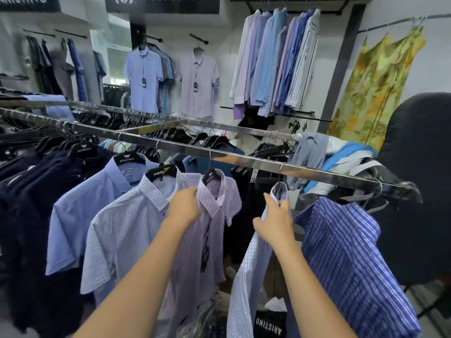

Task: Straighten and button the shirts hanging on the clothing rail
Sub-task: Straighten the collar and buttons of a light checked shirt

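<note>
A steel clothing rail runs across the view with shirts on black hangers. My left hand grips the collar of a pink checked shirt hanging at the middle. To its right, my right hand holds the collar edge of a pale blue checked shirt that hangs side-on. A white-blue checked shirt and a plain light blue shirt hang left of the pink one. A blue striped shirt hangs at the right.
Dark navy shirts fill the rail's left end. A heap of loose garments lies over the rail's right end beside a dark chair back. Wall racks behind carry more shirts. A black bag sits on the floor.
</note>
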### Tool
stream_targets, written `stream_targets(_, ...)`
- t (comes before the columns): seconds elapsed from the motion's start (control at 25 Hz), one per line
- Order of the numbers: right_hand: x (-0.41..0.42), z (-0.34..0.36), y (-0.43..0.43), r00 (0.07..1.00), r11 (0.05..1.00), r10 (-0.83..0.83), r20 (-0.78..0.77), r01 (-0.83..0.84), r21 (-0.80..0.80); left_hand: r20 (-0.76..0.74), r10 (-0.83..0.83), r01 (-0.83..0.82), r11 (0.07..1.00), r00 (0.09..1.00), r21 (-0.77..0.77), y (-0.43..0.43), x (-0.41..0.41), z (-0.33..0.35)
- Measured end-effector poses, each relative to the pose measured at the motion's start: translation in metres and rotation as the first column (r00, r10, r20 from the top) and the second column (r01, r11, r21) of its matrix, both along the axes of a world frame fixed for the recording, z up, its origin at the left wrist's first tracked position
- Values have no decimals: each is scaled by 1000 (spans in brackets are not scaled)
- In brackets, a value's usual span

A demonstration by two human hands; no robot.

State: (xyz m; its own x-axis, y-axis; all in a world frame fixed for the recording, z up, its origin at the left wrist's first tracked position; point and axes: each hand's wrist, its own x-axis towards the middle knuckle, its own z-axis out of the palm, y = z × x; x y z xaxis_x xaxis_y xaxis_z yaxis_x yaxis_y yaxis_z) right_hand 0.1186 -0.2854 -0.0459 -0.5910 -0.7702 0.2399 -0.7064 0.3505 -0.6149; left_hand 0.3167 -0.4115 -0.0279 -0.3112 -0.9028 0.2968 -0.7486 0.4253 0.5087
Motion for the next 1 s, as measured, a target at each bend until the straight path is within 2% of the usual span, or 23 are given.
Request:
stream_targets(0.24,-3,5,8,999,999,25,-39,-23,46,-65,-32,35,998,997,47,1,-10,-6)
stream_targets(0.36,-6,9,19,993,996,90,-83,-90,6,-105,-4,-1,999,994,-51,4,-17,-4)
stream_targets(0.44,-9,11,26,988,994,110,-104,-111,-8,-141,-79,64,992,987,-105,8,-27,-1)
stream_targets(0.64,-13,17,31,977,986,165,-138,-160,50,-131,-288,273,955,949,-117,13,-54,4)
stream_targets(1.0,-19,15,22,964,977,193,-181,-173,121,-151,-402,393,915,903,-90,2,-82,-4)
